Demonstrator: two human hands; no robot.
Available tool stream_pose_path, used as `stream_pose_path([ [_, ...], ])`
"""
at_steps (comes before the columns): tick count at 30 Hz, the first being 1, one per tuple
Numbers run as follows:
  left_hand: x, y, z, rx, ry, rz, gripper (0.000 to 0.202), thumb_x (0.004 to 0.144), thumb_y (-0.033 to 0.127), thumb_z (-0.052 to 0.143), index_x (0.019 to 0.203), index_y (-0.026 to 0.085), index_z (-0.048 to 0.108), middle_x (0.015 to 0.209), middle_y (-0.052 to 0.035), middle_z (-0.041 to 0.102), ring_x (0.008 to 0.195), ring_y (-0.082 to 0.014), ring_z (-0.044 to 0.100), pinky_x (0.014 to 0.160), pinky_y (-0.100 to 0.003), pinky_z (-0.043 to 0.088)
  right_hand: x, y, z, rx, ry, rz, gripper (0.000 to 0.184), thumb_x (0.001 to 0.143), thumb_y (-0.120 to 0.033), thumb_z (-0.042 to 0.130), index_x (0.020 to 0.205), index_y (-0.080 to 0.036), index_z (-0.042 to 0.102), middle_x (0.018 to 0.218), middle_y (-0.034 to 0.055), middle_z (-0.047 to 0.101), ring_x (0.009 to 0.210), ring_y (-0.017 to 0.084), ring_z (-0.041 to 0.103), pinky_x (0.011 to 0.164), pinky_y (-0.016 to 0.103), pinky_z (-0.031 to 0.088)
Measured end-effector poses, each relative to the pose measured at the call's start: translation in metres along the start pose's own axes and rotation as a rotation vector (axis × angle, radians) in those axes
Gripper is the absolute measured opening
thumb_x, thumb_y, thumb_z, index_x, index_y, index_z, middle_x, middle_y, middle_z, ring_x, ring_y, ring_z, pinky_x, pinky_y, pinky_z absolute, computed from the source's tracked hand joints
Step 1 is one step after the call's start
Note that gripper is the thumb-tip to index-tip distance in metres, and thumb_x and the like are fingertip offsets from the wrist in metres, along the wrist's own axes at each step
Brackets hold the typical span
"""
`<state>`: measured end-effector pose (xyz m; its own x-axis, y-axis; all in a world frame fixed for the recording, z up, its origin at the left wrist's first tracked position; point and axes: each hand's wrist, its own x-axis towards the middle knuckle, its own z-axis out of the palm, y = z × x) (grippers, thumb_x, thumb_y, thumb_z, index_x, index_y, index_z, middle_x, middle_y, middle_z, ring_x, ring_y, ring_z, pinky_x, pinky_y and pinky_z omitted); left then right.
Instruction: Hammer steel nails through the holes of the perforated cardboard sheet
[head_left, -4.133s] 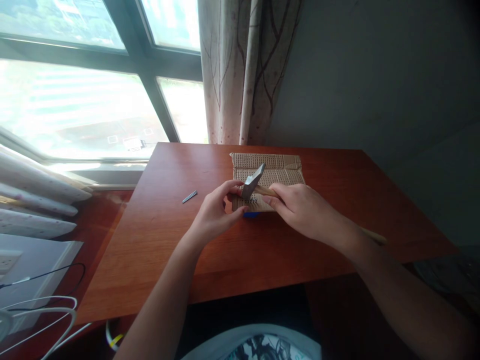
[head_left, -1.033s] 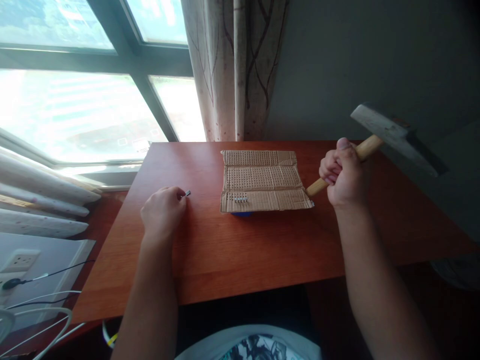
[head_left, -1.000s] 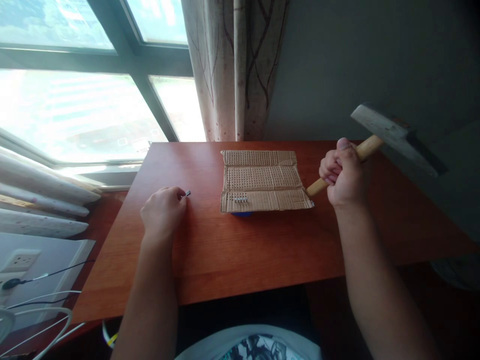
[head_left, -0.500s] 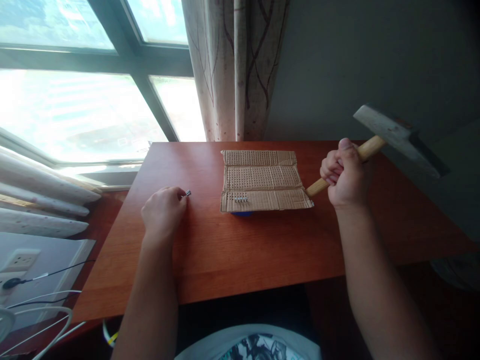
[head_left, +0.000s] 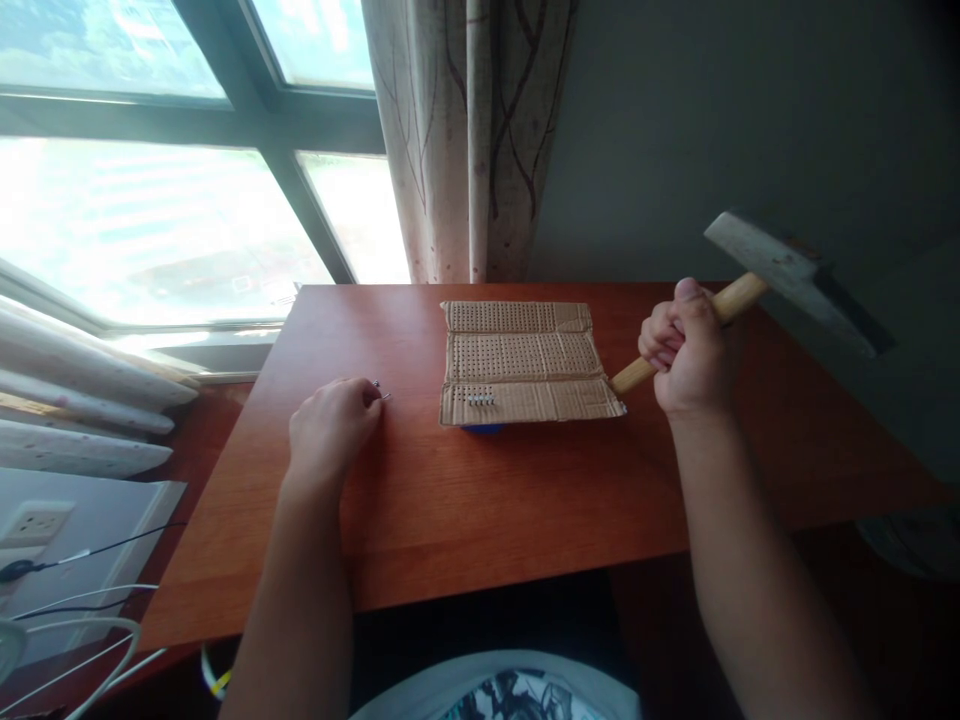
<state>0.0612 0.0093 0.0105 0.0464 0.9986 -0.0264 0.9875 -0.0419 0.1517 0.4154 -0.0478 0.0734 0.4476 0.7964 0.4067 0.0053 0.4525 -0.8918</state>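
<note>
My right hand [head_left: 690, 350] is wrapped round the wooden handle of a hammer [head_left: 787, 265], raised over the right side of the table. Its grey metal head points up and away to the right. My left hand [head_left: 334, 425] is low over the table on the left, fingers pinched on a thin metal nail [head_left: 386, 396] that sticks out past the fingertips. Just behind those fingers shows another small metal piece [head_left: 376, 383], partly hidden. Between my hands is a sheet of cardboard [head_left: 525, 355] with rows of holes. Several short nails [head_left: 481, 400] stand in a row near its front left.
Something blue [head_left: 482, 429] peeks out under the cardboard's front edge. The reddish wooden table [head_left: 525, 500] reaches to a window [head_left: 150, 230] and curtain [head_left: 472, 150] at the back left. Cables [head_left: 97, 610] and a wall socket [head_left: 34, 525] are at the lower left.
My left hand has shifted slightly right and toward me, and a single nail now sticks out from its fingertips. The right hand and hammer have hardly moved.
</note>
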Motion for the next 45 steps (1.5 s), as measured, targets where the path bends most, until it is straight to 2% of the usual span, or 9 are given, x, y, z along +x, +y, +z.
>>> stream_pose_path([
  [4, -0.001, 0.004, 0.000, -0.168, 0.059, 0.082, 0.018, 0.081, 0.036, 0.059, 0.086, 0.026, 0.073, 0.091, -0.0068, 0.075, 0.078, -0.0255, 0.067, 0.062, -0.032, 0.044, 0.000, 0.001, -0.001, -0.027, -0.021, -0.001, 0.056, 0.087, -0.050, 0.068, 0.054, -0.023, 0.031, 0.044, -0.0079, 0.023, 0.035, 0.005, 0.018, 0.035, 0.030, 0.009],
  [8, -0.006, 0.016, 0.000, -0.671, 0.131, 0.212, 0.016, 0.079, 0.035, 0.065, 0.086, 0.021, 0.070, 0.081, -0.0032, 0.072, 0.069, -0.0170, 0.063, 0.064, -0.027, 0.049, 0.001, 0.002, -0.001, -0.006, -0.022, -0.001, 0.055, 0.087, -0.048, 0.068, 0.054, -0.023, 0.031, 0.044, -0.0081, 0.023, 0.034, 0.005, 0.018, 0.034, 0.030, 0.008],
  [11, -0.016, 0.033, -0.002, -1.078, 0.115, 0.260, 0.021, 0.077, 0.035, 0.073, 0.088, 0.018, 0.069, 0.084, -0.0042, 0.072, 0.074, -0.0163, 0.066, 0.067, -0.027, 0.053, 0.001, 0.002, 0.000, -0.003, -0.017, -0.004, 0.056, 0.085, -0.049, 0.070, 0.055, -0.023, 0.032, 0.044, -0.0088, 0.024, 0.033, 0.005, 0.018, 0.033, 0.028, 0.009],
  [13, -0.023, 0.044, -0.004, -1.247, 0.097, 0.270, 0.022, 0.076, 0.033, 0.077, 0.090, 0.017, 0.070, 0.085, -0.0048, 0.073, 0.077, -0.0166, 0.068, 0.071, -0.028, 0.056, 0.001, 0.001, 0.001, -0.004, -0.015, -0.013, 0.057, 0.084, -0.052, 0.071, 0.054, -0.023, 0.031, 0.043, -0.0091, 0.024, 0.033, 0.005, 0.018, 0.033, 0.028, 0.009],
  [15, -0.029, 0.054, -0.003, -1.329, 0.086, 0.288, 0.021, 0.075, 0.031, 0.079, 0.088, 0.017, 0.072, 0.085, -0.0051, 0.073, 0.076, -0.0159, 0.068, 0.071, -0.028, 0.057, 0.001, 0.000, 0.001, 0.000, -0.008, -0.026, 0.058, 0.084, -0.053, 0.071, 0.053, -0.023, 0.031, 0.043, -0.0091, 0.024, 0.033, 0.005, 0.018, 0.032, 0.027, 0.009],
  [19, -0.033, 0.062, 0.000, -1.309, 0.077, 0.321, 0.018, 0.077, 0.030, 0.078, 0.087, 0.017, 0.073, 0.080, -0.0038, 0.071, 0.066, -0.0131, 0.064, 0.062, -0.026, 0.054, 0.000, -0.001, 0.001, 0.016, 0.011, -0.026, 0.056, 0.083, -0.049, 0.073, 0.054, -0.023, 0.033, 0.042, -0.0091, 0.024, 0.032, 0.006, 0.019, 0.032, 0.026, 0.008],
  [24, -0.033, 0.063, 0.004, -1.202, 0.119, 0.328, 0.016, 0.078, 0.030, 0.077, 0.086, 0.017, 0.074, 0.074, -0.0023, 0.070, 0.062, -0.0116, 0.060, 0.055, -0.023, 0.048, -0.001, -0.002, 0.000, 0.004, 0.023, -0.008, 0.054, 0.082, -0.049, 0.073, 0.053, -0.023, 0.034, 0.042, -0.0090, 0.023, 0.032, 0.006, 0.017, 0.032, 0.026, 0.008],
  [35, -0.032, 0.063, 0.006, -1.169, 0.116, 0.363, 0.014, 0.078, 0.027, 0.075, 0.087, 0.016, 0.075, 0.070, -0.0012, 0.068, 0.059, -0.0104, 0.057, 0.054, -0.022, 0.042, -0.001, -0.002, 0.000, -0.059, 0.035, 0.001, 0.056, 0.082, -0.053, 0.071, 0.056, -0.024, 0.031, 0.043, -0.0093, 0.022, 0.034, 0.006, 0.016, 0.034, 0.026, 0.009],
  [45, -0.032, 0.062, 0.006, -1.155, 0.125, 0.369, 0.014, 0.079, 0.029, 0.075, 0.087, 0.017, 0.076, 0.072, -0.0017, 0.069, 0.060, -0.0106, 0.058, 0.056, -0.023, 0.045, -0.001, -0.001, -0.004, -0.098, 0.011, -0.018, 0.055, 0.085, -0.058, 0.066, 0.058, -0.025, 0.030, 0.045, -0.0095, 0.022, 0.035, 0.006, 0.016, 0.035, 0.026, 0.010],
])
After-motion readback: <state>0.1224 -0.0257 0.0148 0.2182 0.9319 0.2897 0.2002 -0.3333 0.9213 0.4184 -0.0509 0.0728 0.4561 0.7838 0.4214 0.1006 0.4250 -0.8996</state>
